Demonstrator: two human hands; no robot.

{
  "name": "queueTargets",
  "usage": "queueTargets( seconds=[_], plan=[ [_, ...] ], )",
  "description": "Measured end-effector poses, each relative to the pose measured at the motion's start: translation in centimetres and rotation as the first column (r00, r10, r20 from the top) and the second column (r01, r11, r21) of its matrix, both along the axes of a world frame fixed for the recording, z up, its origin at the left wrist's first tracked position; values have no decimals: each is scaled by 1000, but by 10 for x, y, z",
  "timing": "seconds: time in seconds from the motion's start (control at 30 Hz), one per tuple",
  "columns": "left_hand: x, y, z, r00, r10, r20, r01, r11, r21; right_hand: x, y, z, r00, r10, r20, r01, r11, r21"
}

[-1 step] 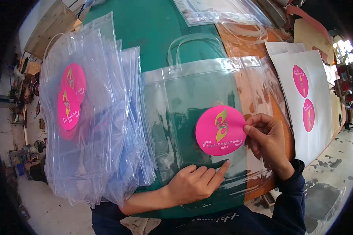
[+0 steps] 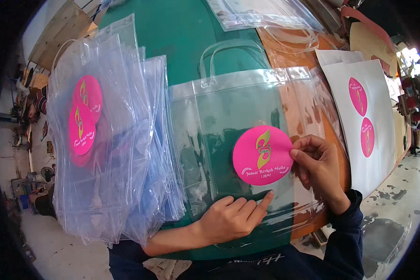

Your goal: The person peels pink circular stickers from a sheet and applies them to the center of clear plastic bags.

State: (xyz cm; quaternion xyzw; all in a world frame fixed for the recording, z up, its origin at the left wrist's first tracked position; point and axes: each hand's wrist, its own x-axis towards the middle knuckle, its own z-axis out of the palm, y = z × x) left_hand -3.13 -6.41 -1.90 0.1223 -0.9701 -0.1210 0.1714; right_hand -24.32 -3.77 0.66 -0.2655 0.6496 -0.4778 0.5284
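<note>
A round pink sticker [image 2: 261,151] with a yellow-green emblem and white lettering lies over a clear plastic bag [image 2: 219,100] with handles. Its right edge is pinched between the thumb and fingers of my right hand [image 2: 315,163]. My left hand [image 2: 235,219] rests on the bag just below the sticker, index finger stretched toward the sticker's lower edge and apart from it. The other left fingers are bent, and nothing shows in them. Whether the sticker is stuck down cannot be seen.
On the left is a thick pile of clear bags [image 2: 112,186], the upper ones with pink round stickers [image 2: 81,130]. White sheets [image 2: 359,172] bearing two pink stickers [image 2: 367,137] lie at the right edge of the green table [image 2: 172,28]. More clear bags [image 2: 266,11] lie at the far end.
</note>
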Motion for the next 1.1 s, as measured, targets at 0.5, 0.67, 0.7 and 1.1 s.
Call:
queueTargets(
  seconds=[0.5,0.67,0.7,1.1],
  plan=[
    [-1,-1,-1,1000,-4,1,4,1000,3,1,-1,3,999,6,-36,-5,999,38],
    [-1,-1,0,1000,-10,-1,10,1000,7,1,-1,3,999,11,-43,-10,1000,25],
    [-1,-2,2,1000,-15,10,15,1000,18,1,-1,3,999,12,-41,-11,1000,25],
    [0,-1,1,1000,-22,21,21,1000,11,2,-2,3,999,5,-39,-4,1000,16]
  ],
)
